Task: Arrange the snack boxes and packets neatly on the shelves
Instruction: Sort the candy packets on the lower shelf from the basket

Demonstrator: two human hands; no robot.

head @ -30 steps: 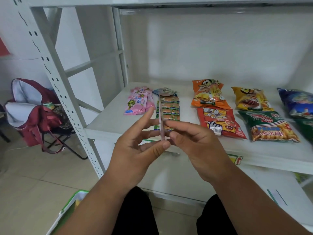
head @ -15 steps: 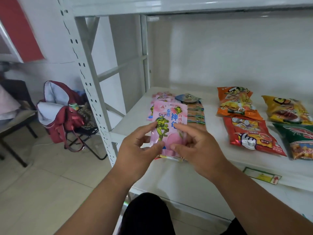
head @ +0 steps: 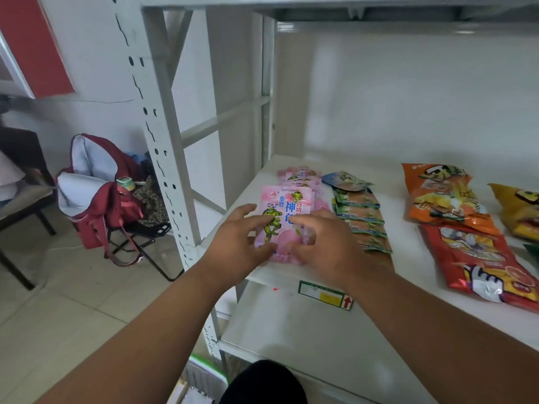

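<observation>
A pink snack packet [head: 284, 209] printed with a green turtle lies at the front left of the white shelf [head: 364, 284], on top of other pink packets [head: 297, 174]. My left hand [head: 242, 237] rests on its left side with fingers spread and the thumb on its lower edge. My right hand [head: 323, 243] holds its right side, with bent fingers and thumb pinching it. Right of it sits a row of overlapping green-orange packets [head: 360, 217]. Beyond them lie an orange bag [head: 440, 196], a red bag [head: 478, 258] and a yellow bag [head: 519, 208].
The rack's perforated upright [head: 163, 147] stands to the left of my hands. A lower shelf board [head: 306, 339] runs beneath. On the floor at left, a folding chair holds a dark red backpack [head: 99, 199]. The back of the shelf behind the packets is bare.
Both hands have carried the pink packet forward from mid-air and laid it flat on the pink stack. My left fingers have spread. The view has shifted left and closer.
</observation>
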